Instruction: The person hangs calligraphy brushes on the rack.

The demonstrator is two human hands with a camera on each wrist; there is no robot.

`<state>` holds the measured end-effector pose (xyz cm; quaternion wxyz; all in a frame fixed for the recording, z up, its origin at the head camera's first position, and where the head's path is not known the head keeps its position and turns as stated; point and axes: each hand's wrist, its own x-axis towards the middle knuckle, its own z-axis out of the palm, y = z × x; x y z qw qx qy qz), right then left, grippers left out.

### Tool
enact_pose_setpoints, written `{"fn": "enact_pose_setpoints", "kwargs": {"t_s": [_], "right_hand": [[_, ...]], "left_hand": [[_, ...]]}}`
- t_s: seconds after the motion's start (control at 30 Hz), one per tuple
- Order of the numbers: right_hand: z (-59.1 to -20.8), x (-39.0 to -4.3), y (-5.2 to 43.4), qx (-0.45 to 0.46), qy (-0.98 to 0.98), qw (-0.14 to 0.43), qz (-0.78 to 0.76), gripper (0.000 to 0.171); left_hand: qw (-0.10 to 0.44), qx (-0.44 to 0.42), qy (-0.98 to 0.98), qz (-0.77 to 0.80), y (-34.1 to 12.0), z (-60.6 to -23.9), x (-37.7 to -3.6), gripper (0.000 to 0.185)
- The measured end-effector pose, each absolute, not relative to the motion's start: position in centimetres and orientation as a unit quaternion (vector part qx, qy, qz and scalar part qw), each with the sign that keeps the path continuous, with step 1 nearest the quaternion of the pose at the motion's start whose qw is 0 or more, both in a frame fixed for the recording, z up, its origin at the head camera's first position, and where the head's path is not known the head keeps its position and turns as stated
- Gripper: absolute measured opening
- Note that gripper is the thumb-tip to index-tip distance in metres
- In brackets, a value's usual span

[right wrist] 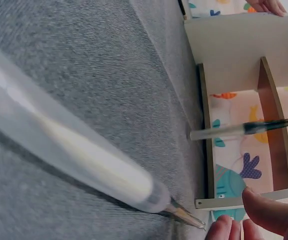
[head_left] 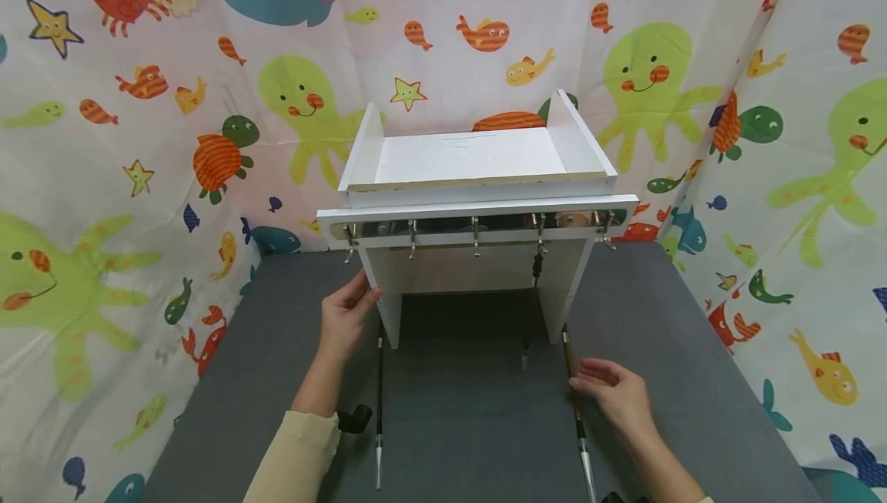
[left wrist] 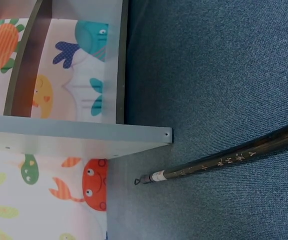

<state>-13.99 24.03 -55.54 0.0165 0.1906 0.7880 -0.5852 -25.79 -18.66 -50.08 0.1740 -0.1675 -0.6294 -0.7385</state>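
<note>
A white wooden rack (head_left: 478, 160) with a row of metal hooks (head_left: 475, 245) stands at the back of the grey table. My left hand (head_left: 349, 310) grips the front edge of its left side panel (left wrist: 78, 137). A dark brush (head_left: 530, 310) hangs from one of the right hooks, also seen in the right wrist view as the hanging brush (right wrist: 244, 129). A second brush (head_left: 379, 403) lies on the table beside my left forearm, its loop end (left wrist: 144, 179) near the panel's foot. My right hand (head_left: 613, 395) lies open with fingertips (right wrist: 224, 227) touching a third brush (head_left: 577, 418), which lies flat.
The grey cloth table (head_left: 471, 426) reaches to a sea-creature patterned curtain (head_left: 125, 179) on the left, back and right. A small black object (head_left: 355, 417) sits by my left sleeve. The rack's top tray (head_left: 471, 156) holds nothing.
</note>
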Motion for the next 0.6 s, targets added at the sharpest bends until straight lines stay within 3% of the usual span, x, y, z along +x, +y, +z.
{"fn": "enact_pose_setpoints", "kwargs": {"t_s": [0.3, 0.6], "right_hand": [[-57.1, -13.6, 23.9, 0.208, 0.818, 0.018, -0.537, 0.056], [-57.6, -13.7, 23.7, 0.186, 0.845, -0.016, -0.501, 0.054]], "left_hand": [[0.178, -0.171, -0.634, -0.733, -18.6, -50.4, -25.9, 0.046], [0.178, -0.144, -0.635, -0.737, -18.4, -50.1, -25.9, 0.045]]}}
